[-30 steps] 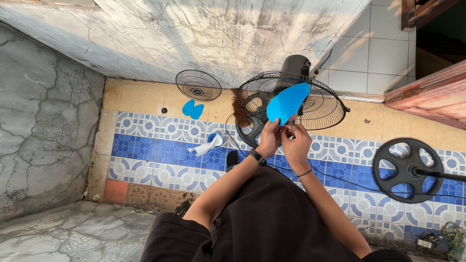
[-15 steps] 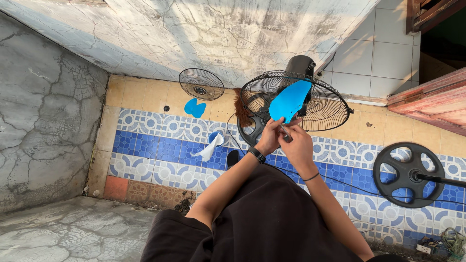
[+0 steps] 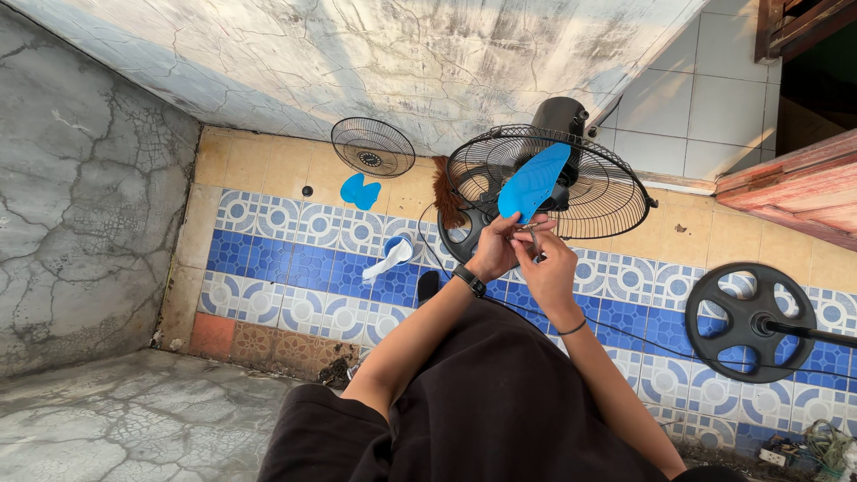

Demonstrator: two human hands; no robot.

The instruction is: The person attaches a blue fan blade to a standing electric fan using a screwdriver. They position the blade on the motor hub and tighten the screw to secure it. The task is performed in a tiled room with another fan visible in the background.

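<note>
You held the blue fan blade (image 3: 534, 183) up in front of you, above the rear fan guard (image 3: 571, 192) with the motor housing (image 3: 561, 120) behind it. Your left hand (image 3: 494, 250) pinched the blade's narrow root, fingers closed on it. Your right hand (image 3: 546, 268) was closed around a small metal piece at that same root; what it was could not be told.

Handling, as judged: thin moulded plastic, light, somewhat springy, smooth enough to slip. The broad tip would flex, so the thicker root was the sound place to hold, as you did. The edge looked thin and could crack if twisted.

Room: the wire guard sat just beyond the blade, its rim close on both sides. The power cord (image 3: 678, 344) ran across the tiled floor (image 3: 277, 259) to your right, towards the round black base (image 3: 750, 323). Well off to the left lay the front guard (image 3: 373, 147), another blue blade piece (image 3: 360, 191) and a white and blue part (image 3: 391, 257). A cracked wall (image 3: 80, 223) closed the left side.
</note>
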